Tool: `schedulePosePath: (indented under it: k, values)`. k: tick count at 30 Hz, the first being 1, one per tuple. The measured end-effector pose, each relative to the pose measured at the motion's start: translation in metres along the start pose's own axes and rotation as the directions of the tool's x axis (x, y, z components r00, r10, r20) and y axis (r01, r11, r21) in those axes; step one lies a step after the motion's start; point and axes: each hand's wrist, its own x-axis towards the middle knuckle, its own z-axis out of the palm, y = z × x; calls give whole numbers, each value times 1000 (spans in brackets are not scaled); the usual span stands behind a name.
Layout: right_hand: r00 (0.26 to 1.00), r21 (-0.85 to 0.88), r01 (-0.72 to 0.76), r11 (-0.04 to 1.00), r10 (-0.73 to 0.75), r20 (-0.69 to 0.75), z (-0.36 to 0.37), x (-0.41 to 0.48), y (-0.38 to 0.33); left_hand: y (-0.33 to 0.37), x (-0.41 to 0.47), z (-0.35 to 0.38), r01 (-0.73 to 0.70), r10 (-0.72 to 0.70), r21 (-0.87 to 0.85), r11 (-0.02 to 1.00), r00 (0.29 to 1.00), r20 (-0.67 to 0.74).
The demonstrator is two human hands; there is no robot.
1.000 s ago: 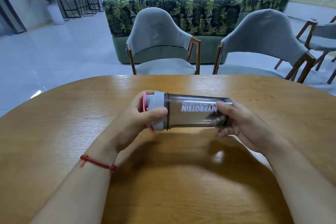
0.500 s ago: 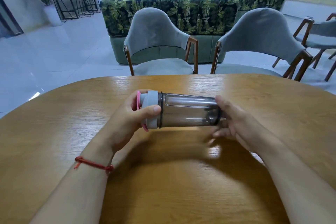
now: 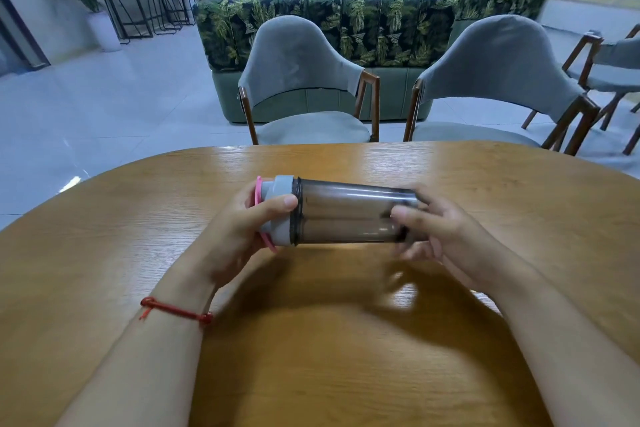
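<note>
One wooden desk, rounded far edge. One leaf-print sofa beyond it. Two grey chairs, drawn up at the desk's far side. One smoky see-through shaker bottle, held on its side just above the desk's middle, cap end to the left. One right hand, fingers curled round the bottle's base (blurred, so the exact hold is unclear). One left hand, thumb and fingers wrapped round the grey lid. One pink loop on the lid. One red cord at the left wrist.
</note>
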Motion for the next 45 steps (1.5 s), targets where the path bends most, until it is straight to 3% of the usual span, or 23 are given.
schedulePosePath:
  k: [3,7,11,15,18,23,27,31,35,40,45]
  values:
    - [997,10,-74,997,74,-25,1,-2,1,0,-1,1,3,-2,59,998,1000,-17]
    - [1000,36,22,999,-22,21,-1,0,1,-2,0,3,36,-36,7,999,998,-47]
    - [997,-18,-39,999,38,-60,1,0,2,2,-2,6,27,-24,65,998,999,-49]
    - [998,18,59,998,-59,-25,-1,2,1,4,-4,4,31,-31,-1,1000,994,-106]
    - [997,7,10,1000,-9,-71,0,2,-1,8,-5,4,36,-36,2,999,996,-78]
    - [1000,-4,0,1000,0,9,4,1,4,6,-4,8,30,-33,-38,999,996,-85]
    - [998,-39,-56,998,55,-26,6,0,4,7,-4,10,43,-43,3,999,995,-92]
    - [999,31,27,999,-28,23,8,2,2,6,-1,11,45,-60,-82,996,981,-186]
    - [999,-7,-53,999,53,-6,12,0,1,6,-3,9,5,-13,-56,998,991,-136]
    - [999,-18,28,999,-27,23,11,-2,0,8,-3,12,-11,-13,-126,992,982,-188]
    - [999,9,-22,1000,22,-35,16,-1,2,5,-1,14,1,-16,-93,996,987,-161]
